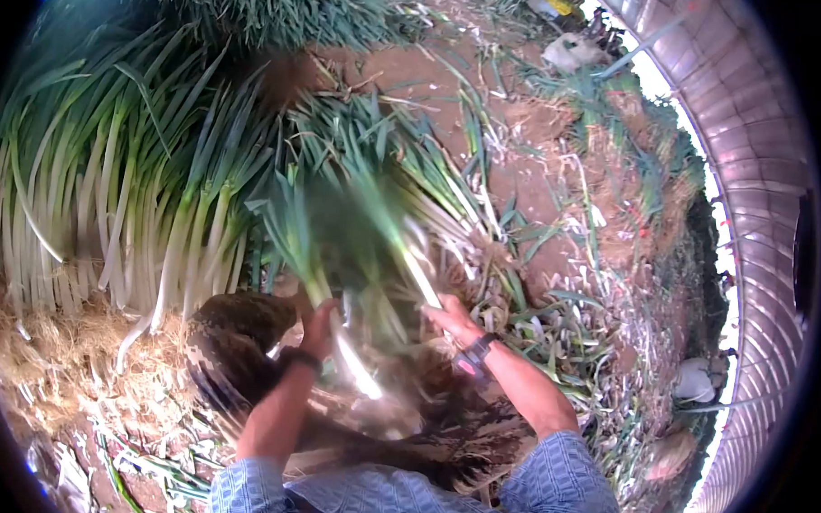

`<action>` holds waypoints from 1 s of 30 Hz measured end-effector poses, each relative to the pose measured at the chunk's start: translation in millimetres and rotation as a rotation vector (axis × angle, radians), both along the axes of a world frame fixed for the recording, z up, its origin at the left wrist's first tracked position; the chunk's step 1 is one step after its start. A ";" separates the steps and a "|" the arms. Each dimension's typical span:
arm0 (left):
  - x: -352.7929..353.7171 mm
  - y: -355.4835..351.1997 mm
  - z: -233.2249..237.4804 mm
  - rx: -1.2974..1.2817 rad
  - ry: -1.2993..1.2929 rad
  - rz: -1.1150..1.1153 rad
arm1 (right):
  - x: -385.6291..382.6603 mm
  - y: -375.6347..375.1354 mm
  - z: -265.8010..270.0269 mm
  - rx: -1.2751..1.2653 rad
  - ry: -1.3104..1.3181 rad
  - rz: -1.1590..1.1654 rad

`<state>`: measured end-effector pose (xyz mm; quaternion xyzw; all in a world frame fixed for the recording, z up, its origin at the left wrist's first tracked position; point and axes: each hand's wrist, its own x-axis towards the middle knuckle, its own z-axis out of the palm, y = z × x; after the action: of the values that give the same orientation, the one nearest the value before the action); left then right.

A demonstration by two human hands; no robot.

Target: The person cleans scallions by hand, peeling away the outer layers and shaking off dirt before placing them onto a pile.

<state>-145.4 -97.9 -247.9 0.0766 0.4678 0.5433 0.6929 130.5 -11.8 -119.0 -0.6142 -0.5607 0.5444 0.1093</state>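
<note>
My left hand [319,330] is closed round a green onion [315,276]; its white stalk end sticks out below the fist toward my lap, and its green leaves point away from me. My right hand [455,320] grips another green onion [421,270] by its white lower part, with the leaves slanting up and left. Both stalks are partly blurred. Just beyond my hands lies a loose pile of green onions [449,190], tops pointing away. A dark band is on my left wrist and a watch [476,349] on my right.
A large stack of green onions [97,182] with stringy roots stands at the left. More leafy tops [265,12] lie at the back. Stripped leaves [561,343] litter the soil at right. White bags [576,52] lie near the plastic greenhouse wall [758,133].
</note>
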 end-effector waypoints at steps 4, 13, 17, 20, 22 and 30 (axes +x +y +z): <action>5.6 18.2 -20.9 -0.112 -0.058 0.040 | -45.0 -19.7 87.3 0.049 0.055 0.047; 30.0 -6.3 17.3 -0.041 -0.241 -0.069 | -43.1 -81.2 -60.1 -0.008 0.264 0.295; 28.1 6.9 18.7 0.077 -0.433 -0.020 | -69.4 -104.6 23.3 -0.104 0.210 0.228; 17.2 9.6 27.7 0.013 -0.172 0.136 | -71.0 -125.7 45.1 -0.144 0.106 0.324; 0.7 16.3 47.8 -0.071 -0.049 0.143 | -73.3 -145.2 87.5 -0.280 -0.025 0.384; -26.4 26.5 -39.9 0.261 -0.083 0.272 | 50.8 -164.1 184.5 0.285 -0.091 0.572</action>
<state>-171.8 -71.4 -287.8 0.0793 0.3702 0.6910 0.6158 181.3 -175.8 65.5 -0.4341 -0.7854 0.4411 0.0114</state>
